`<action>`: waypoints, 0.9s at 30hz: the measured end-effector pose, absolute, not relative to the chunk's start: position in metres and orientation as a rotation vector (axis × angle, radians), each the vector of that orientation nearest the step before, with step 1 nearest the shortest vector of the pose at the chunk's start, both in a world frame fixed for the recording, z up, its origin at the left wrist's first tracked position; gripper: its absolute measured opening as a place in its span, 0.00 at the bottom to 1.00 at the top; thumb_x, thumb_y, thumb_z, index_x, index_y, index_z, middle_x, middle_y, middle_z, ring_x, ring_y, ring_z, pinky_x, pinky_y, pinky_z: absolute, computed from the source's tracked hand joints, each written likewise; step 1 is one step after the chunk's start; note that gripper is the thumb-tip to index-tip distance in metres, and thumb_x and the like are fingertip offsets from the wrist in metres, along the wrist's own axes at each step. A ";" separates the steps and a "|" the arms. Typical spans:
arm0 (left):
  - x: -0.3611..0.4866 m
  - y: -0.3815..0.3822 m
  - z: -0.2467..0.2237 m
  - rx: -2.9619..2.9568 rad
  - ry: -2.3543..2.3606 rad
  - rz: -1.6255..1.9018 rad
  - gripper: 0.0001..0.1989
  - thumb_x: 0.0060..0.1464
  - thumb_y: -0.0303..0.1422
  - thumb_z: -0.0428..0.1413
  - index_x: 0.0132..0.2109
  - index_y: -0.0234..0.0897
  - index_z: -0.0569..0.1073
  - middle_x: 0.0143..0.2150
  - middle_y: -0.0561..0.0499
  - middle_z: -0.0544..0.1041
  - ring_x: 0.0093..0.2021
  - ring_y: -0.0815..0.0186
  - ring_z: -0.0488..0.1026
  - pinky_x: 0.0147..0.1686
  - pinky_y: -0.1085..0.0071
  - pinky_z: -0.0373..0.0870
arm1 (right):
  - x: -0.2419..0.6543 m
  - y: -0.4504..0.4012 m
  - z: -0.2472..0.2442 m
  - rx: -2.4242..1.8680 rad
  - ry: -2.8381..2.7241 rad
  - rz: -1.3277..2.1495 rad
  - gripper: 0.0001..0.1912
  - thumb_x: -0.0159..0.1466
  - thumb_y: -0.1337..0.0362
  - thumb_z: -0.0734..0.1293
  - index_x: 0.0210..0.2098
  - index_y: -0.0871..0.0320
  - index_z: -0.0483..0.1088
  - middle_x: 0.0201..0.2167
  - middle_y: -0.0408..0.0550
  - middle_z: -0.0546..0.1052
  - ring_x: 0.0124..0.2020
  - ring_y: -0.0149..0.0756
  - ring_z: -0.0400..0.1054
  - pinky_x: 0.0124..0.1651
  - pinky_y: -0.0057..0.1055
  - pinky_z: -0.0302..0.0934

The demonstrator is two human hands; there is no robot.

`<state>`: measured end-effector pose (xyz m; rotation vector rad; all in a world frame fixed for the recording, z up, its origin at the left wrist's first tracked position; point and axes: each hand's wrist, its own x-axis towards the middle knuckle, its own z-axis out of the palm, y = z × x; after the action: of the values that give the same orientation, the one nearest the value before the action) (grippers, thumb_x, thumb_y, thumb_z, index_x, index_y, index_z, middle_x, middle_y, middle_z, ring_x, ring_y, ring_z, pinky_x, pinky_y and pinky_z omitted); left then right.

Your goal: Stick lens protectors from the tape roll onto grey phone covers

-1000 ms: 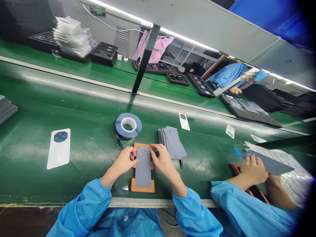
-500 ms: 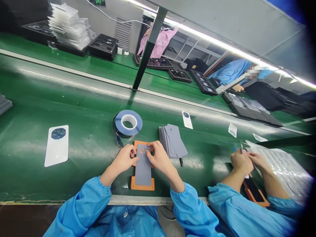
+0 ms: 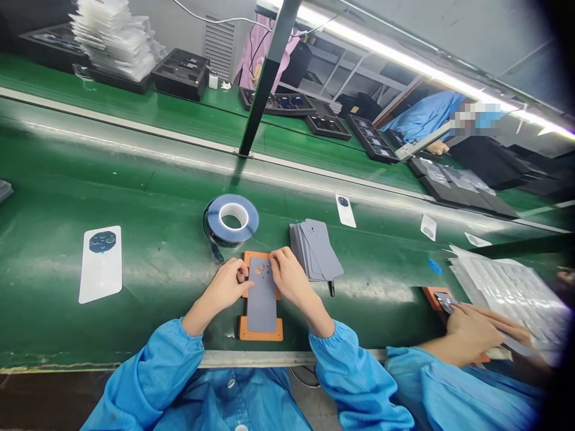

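Observation:
A grey phone-shaped sheet (image 3: 262, 302) with small holes near its top lies on an orange fixture (image 3: 261, 336). At the sheet's upper left edge is my left hand (image 3: 224, 284), fingers curled and thumb on the edge. My right hand (image 3: 291, 278) pinches the upper right edge, fingertips together. Beyond the fixture sits a roll of blue film (image 3: 231, 220) with a white core. A fanned stack of grey sheets (image 3: 321, 254) rests to the right of my right hand. To the left lies a white panel (image 3: 101, 275) with a dark camera patch.
At the right, a co-worker's hands (image 3: 471, 329) work over another orange fixture (image 3: 433, 296), beside clear plastic trays (image 3: 507, 287). Small white panels (image 3: 345, 211) lie farther back. Black trays (image 3: 182, 75) and stacked white packets (image 3: 117, 42) stand behind a metal rail. A dark post (image 3: 265, 84) rises mid-view.
My right hand's fingers have moved off the holes to the sheet's upper right edge. My left hand stays at its side. The co-worker's hands have moved right and down.

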<state>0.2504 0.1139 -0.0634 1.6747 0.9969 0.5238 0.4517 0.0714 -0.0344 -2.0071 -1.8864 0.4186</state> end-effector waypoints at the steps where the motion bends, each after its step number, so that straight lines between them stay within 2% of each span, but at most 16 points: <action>1: 0.250 0.114 -0.064 1.672 0.998 0.525 0.09 0.50 0.28 0.63 0.33 0.39 0.68 0.36 0.53 0.70 0.34 0.67 0.71 0.36 0.69 0.68 | 0.452 0.072 -0.035 -1.999 -1.888 0.412 0.12 0.73 0.66 0.53 0.39 0.54 0.66 0.40 0.51 0.69 0.43 0.42 0.68 0.47 0.40 0.66; 10: 0.251 0.114 -0.058 1.637 1.006 0.520 0.10 0.49 0.26 0.63 0.32 0.38 0.68 0.36 0.54 0.70 0.32 0.69 0.71 0.35 0.69 0.69 | 0.444 0.072 -0.034 -1.963 -1.971 0.377 0.14 0.74 0.66 0.52 0.36 0.53 0.66 0.39 0.51 0.71 0.42 0.45 0.66 0.47 0.42 0.64; 14: 0.250 0.115 -0.055 1.621 1.007 0.508 0.09 0.49 0.26 0.63 0.32 0.38 0.68 0.37 0.54 0.70 0.32 0.69 0.72 0.35 0.70 0.69 | 0.441 0.074 -0.035 -1.952 -1.950 0.377 0.13 0.74 0.66 0.53 0.42 0.54 0.68 0.41 0.52 0.72 0.44 0.46 0.66 0.48 0.43 0.62; 20: 0.249 0.116 -0.059 1.622 0.996 0.530 0.05 0.55 0.25 0.55 0.33 0.38 0.68 0.37 0.51 0.74 0.35 0.66 0.74 0.35 0.70 0.70 | 0.434 0.076 -0.041 -1.970 -1.998 0.361 0.15 0.74 0.66 0.53 0.39 0.55 0.70 0.36 0.50 0.73 0.39 0.45 0.64 0.44 0.42 0.60; 23: 0.250 0.117 -0.061 1.631 1.002 0.546 0.05 0.56 0.24 0.52 0.33 0.39 0.68 0.36 0.50 0.76 0.37 0.65 0.75 0.35 0.70 0.70 | 0.431 0.074 -0.043 -1.940 -1.967 0.347 0.15 0.74 0.66 0.54 0.43 0.54 0.71 0.38 0.51 0.73 0.40 0.45 0.65 0.46 0.42 0.61; 27: 0.252 0.116 -0.057 1.614 1.047 0.553 0.03 0.55 0.26 0.54 0.34 0.38 0.70 0.35 0.50 0.77 0.34 0.66 0.75 0.33 0.71 0.71 | 0.431 0.073 -0.044 -1.886 -1.917 0.366 0.16 0.74 0.66 0.54 0.46 0.53 0.74 0.41 0.53 0.73 0.44 0.46 0.66 0.49 0.44 0.63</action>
<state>0.2515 0.1160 -0.0568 1.6137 1.0470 0.5533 0.4312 0.0728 -0.0435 -1.8857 -1.9173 0.3655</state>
